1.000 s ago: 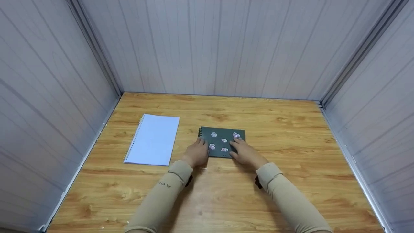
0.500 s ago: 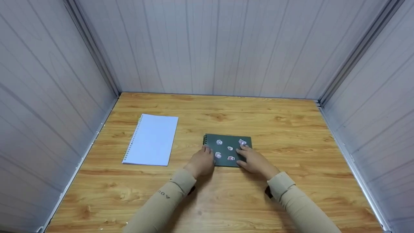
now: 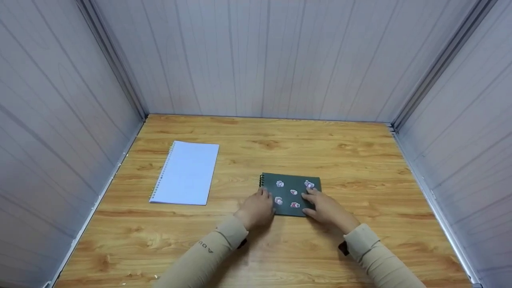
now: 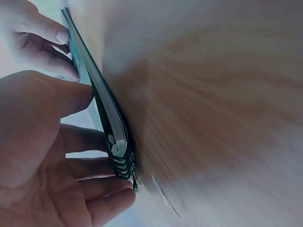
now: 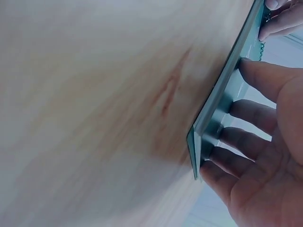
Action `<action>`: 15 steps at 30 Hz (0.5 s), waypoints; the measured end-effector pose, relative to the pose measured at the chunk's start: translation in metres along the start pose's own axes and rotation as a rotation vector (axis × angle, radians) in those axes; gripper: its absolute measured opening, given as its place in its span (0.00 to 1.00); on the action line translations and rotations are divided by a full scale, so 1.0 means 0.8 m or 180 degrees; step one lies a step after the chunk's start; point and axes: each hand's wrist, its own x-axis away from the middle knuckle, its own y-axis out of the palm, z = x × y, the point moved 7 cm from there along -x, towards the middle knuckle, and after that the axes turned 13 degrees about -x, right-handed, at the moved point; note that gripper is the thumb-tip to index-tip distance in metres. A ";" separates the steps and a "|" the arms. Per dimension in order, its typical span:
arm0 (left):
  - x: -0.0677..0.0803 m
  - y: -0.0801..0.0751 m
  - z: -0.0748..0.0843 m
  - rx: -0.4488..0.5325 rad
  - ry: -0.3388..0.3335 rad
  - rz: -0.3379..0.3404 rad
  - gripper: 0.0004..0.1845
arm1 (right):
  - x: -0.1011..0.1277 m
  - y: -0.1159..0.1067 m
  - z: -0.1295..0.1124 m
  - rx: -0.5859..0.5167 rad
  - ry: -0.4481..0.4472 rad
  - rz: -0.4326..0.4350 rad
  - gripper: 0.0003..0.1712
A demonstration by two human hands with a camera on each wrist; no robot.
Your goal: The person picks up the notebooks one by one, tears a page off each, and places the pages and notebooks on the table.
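A dark green spiral notebook (image 3: 287, 200) with several small stickers on its cover lies closed on the wooden table, its coil on the left side. My left hand (image 3: 258, 207) touches its left end, fingers on the cover beside the coil (image 4: 122, 163), as the left wrist view shows. On the right end rests my right hand (image 3: 330, 210), fingertips pressed to the cover. In the right wrist view, its fingers (image 5: 248, 142) are extended and spread, and the page block shows under the cover.
A spiral notebook with a blank white face (image 3: 186, 172) lies to the left, coil on its left edge. Panelled walls (image 3: 248, 60) enclose the wooden table (image 3: 340, 152) at the back and both sides. Small white scraps (image 3: 156, 276) lie at the near left.
Both hands have slid the green notebook toward the person and somewhat to the right, keeping their places on its cover. The white notebook stays in its place on the table.
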 end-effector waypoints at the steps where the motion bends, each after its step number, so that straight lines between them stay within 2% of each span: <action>1: 0.000 0.000 0.000 0.0017 -0.0006 -0.0011 0.30 | 0.000 0.000 0.000 0.0000 0.0002 0.0010 0.34; 5: -0.001 0.000 0.000 -0.0012 -0.0016 0.0003 0.29 | -0.005 -0.005 0.005 0.0045 0.0103 0.0149 0.38; 10: -0.003 0.001 0.004 -0.0112 0.0007 -0.0007 0.29 | -0.013 -0.021 0.025 0.0140 0.0428 0.0476 0.45; 15: -0.004 0.002 0.006 -0.0171 -0.0013 0.0016 0.28 | -0.016 -0.030 0.045 -0.0042 0.0689 0.0651 0.52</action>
